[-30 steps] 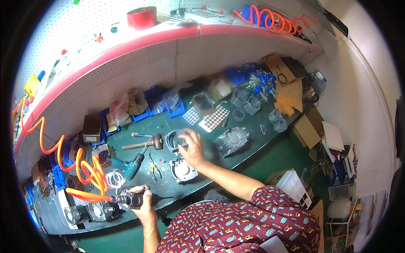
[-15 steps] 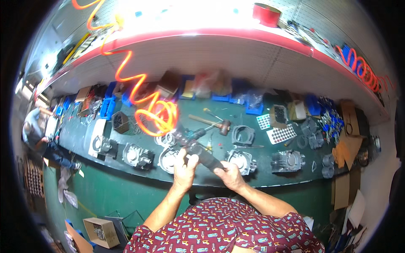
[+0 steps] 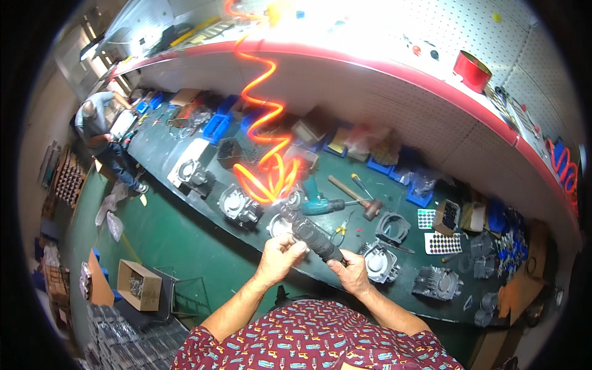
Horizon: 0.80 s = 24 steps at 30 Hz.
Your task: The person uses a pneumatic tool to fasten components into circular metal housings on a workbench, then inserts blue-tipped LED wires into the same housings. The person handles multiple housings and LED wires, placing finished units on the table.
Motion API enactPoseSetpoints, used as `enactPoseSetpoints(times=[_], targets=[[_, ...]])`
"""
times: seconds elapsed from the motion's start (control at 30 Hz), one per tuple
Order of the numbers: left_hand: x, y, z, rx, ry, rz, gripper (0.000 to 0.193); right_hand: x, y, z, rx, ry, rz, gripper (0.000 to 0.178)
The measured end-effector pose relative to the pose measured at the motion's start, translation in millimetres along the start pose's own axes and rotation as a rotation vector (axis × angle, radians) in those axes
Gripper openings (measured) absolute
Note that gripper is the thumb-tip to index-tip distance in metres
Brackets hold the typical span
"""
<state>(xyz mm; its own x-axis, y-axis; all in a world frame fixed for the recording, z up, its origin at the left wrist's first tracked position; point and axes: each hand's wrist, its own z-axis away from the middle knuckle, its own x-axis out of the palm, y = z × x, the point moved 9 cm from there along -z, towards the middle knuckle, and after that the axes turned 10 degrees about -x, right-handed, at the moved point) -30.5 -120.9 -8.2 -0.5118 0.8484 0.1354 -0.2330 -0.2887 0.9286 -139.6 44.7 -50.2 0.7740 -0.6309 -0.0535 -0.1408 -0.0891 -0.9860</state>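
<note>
My right hand (image 3: 353, 274) is wrapped round the lower end of a dark, straight air tool (image 3: 316, 238). The tool slants up and left over the bench edge. A bright orange coiled hose (image 3: 269, 117) runs from its far end up to the shelf. Close beside the tool's middle, my left hand (image 3: 279, 256) is closed in a pinch; whatever its fingertips hold is too small to make out. Below the tool's far end sits a pale metal casting (image 3: 279, 226), partly covered. A grey finned engine part (image 3: 380, 261) stands right of my right hand.
More finned engine parts (image 3: 240, 205) line the bench front. Behind lie a teal power drill (image 3: 320, 205), a wooden-handled mallet (image 3: 371, 209), yellow-handled pliers (image 3: 340, 230) and blue bins (image 3: 216, 128). A red-edged shelf (image 3: 370, 61) overhangs. Another person (image 3: 102, 132) works at the far left.
The view has swung left, so the bench appears tilted and shifted right. My left hand has come back along the tool; my right hand keeps its hold.
</note>
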Motion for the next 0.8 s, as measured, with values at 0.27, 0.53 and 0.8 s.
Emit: enactPoseSetpoints(times=[0.27,0.53,0.8], targets=[[-35,123,50,0.723,0.399,-1.096,0.017,65,-15,-55,0.027,-0.203,-0.122,0.041],[-188,117,21,0.483,0.420,-0.041,0.061,184,-83,-167,-0.201,-0.386,-0.021,0.035],[-355,145,-64,0.465,0.280,0.718,0.036,349,-72,-325,-0.363,-0.574,-0.058,0.033]])
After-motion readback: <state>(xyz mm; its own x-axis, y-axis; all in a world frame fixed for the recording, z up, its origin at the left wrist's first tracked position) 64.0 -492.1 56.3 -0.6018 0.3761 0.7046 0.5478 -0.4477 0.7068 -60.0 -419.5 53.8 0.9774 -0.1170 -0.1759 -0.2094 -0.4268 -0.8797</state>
